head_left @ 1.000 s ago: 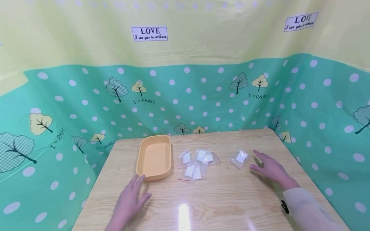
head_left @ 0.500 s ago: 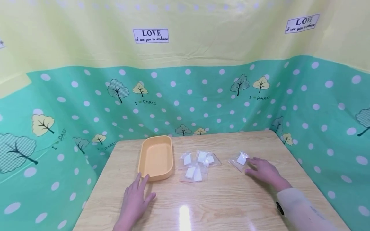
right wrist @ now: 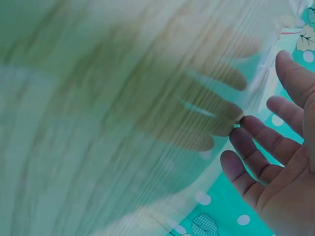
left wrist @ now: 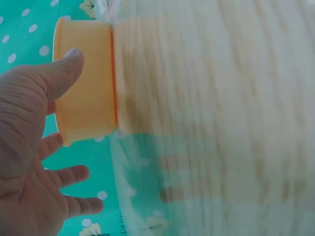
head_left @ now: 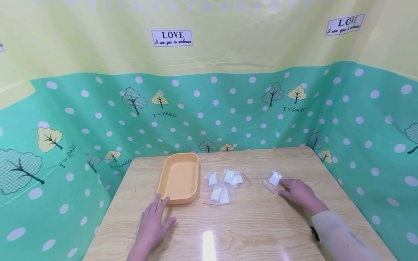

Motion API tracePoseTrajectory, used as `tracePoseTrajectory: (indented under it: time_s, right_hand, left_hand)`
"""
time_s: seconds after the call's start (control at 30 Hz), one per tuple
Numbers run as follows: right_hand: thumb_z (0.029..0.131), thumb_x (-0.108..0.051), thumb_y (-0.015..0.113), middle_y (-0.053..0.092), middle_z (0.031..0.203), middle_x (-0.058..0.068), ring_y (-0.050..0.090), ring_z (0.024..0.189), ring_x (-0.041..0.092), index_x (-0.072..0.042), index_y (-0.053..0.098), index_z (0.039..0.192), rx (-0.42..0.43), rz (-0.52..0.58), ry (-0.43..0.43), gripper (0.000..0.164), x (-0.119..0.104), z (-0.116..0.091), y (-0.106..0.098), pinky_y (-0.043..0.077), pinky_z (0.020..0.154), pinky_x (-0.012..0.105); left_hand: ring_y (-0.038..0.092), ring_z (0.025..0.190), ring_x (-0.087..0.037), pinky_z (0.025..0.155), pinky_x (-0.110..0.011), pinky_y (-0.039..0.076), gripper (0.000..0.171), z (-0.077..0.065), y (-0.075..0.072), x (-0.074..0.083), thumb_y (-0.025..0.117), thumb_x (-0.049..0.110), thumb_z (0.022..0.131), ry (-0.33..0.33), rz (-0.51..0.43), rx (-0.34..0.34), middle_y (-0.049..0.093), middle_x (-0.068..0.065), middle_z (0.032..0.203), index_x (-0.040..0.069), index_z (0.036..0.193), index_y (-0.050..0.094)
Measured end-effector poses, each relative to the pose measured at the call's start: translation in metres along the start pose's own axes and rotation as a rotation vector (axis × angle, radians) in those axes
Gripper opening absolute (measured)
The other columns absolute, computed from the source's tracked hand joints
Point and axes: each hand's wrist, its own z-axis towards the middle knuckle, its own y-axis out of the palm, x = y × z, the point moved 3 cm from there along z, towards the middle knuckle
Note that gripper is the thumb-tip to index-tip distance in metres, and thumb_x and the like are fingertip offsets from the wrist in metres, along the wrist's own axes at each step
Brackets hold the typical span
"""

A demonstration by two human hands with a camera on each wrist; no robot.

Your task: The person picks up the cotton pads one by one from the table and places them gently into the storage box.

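A peach-orange rectangular tray [head_left: 179, 178] stands at the left of the table. My left hand [head_left: 151, 226] has its fingers spread at the tray's near left corner, fingertips right at the rim. In the left wrist view the thumb overlaps the tray's side wall [left wrist: 91, 105]. On the right, one clear zip bag [head_left: 275, 178] with a white square in it lies flat. My right hand [head_left: 300, 194] reaches it from the right, with fingertips at the bag's edge. The right wrist view has those fingers [right wrist: 266, 137] loosely bent, with nothing gripped between them.
Between tray and single bag lies a cluster of several similar clear bags [head_left: 222, 190], some overlapping. All rest on a light wood-grain table [head_left: 248, 224]. A green dotted curtain [head_left: 215, 119] surrounds its back and sides.
My right hand has moved left and down to the single bag's edge. The left hand stays at the tray's corner, and the tray has shifted slightly right toward the bag cluster.
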Motion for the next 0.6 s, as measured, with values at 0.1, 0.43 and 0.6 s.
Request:
tracePoseTrajectory:
  time_s: [0.1, 0.43, 0.6]
  right_hand:
    - [0.100, -0.038, 0.075, 0.061, 0.147, 0.032, 0.056, 0.135, 0.057, 0.001, 0.057, 0.150, 0.021, 0.008, 0.005, 0.067, -0.003, 0.003, 0.001, 0.050, 0.109, 0.072]
    - [0.099, -0.031, 0.076, 0.066, 0.138, 0.030, 0.064, 0.123, 0.054, -0.003, 0.073, 0.132, 0.107, -0.066, -0.011, 0.043, -0.023, 0.019, 0.005, 0.056, 0.099, 0.069]
    - [0.099, -0.022, 0.077, 0.076, 0.120, 0.024, 0.071, 0.113, 0.047, -0.002, 0.078, 0.121, 0.082, -0.085, 0.012, 0.030, -0.029, 0.022, 0.008, 0.059, 0.096, 0.063]
  left_hand:
    - [0.038, 0.149, -0.061, 0.120, -0.080, 0.030, 0.084, -0.001, 0.000, 0.000, 0.082, 0.038, 0.095, -0.001, -0.012, -0.007, 0.023, -0.023, 0.177, 0.017, 0.165, 0.041]
    - [0.041, 0.148, -0.060, 0.120, -0.078, 0.033, 0.080, -0.002, -0.005, -0.001, 0.079, 0.039, 0.098, -0.028, -0.039, -0.043, 0.020, -0.021, 0.178, 0.018, 0.165, 0.041]
    - [0.043, 0.148, -0.057, 0.117, -0.078, 0.039, 0.079, -0.001, -0.008, -0.001, 0.076, 0.042, 0.100, -0.067, -0.059, -0.093, 0.016, -0.017, 0.180, 0.022, 0.167, 0.039]
